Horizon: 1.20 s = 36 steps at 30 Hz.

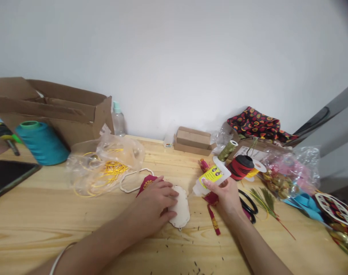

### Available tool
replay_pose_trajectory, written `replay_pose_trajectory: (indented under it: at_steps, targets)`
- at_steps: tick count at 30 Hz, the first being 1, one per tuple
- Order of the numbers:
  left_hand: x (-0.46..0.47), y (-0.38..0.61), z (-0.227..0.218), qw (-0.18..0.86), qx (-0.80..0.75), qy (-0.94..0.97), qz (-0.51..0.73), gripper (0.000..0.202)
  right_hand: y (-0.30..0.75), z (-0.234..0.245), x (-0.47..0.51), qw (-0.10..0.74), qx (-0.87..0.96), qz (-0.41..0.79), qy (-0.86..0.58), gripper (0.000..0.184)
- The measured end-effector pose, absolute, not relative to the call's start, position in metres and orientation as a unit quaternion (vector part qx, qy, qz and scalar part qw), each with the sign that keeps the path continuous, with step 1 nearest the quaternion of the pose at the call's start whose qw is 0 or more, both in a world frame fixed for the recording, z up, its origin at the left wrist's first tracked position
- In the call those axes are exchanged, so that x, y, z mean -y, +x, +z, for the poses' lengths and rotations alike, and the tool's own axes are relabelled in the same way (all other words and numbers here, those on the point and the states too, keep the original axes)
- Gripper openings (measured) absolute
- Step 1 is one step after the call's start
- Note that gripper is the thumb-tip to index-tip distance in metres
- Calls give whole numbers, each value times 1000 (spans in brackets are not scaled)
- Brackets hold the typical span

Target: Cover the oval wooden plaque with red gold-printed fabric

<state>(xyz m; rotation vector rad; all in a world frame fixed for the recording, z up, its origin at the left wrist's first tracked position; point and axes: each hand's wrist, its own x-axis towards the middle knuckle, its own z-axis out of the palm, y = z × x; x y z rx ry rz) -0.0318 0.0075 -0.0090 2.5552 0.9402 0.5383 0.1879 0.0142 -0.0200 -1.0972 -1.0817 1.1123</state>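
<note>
A white scalloped plaque [180, 210] with a small loop at its lower edge lies on the table. My left hand [155, 202] rests over its left side, fingers apart and lying on it; nothing is gripped there. Beyond that hand are a dark red cloth piece [147, 184] with a gold pattern and a white scalloped frame [128, 176]. My right hand [224, 193] is closed around a glue bottle [212, 175] with a yellow label, tilted so its nozzle points down-left, near the plaque's upper right edge. Red patterned cloth [213, 219] lies beneath the bottle and right hand.
Black-handled scissors [250, 206], a red-and-black thread spool [240, 168] and bagged gold bells [279, 183] are at right. A plastic bag with yellow cord [113, 168], a teal thread cone [42, 143], a phone [10, 177] and a cardboard box [76, 122] stand left.
</note>
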Motion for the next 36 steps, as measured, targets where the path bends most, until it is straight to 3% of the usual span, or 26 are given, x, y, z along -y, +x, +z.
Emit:
replay_pose_trajectory:
  at_steps: [16,30,36]
  targets:
    - [-10,-31,-10,178,-336,904,194,24,184,-8,6,508,577,489,-412,28]
    - [-11,-30,-8,185,-345,903,179,24,189,-6,6,507,596,461,-418,23]
    - [-11,-30,-9,183,-341,904,182,23,184,-4,9,481,613,490,-390,29]
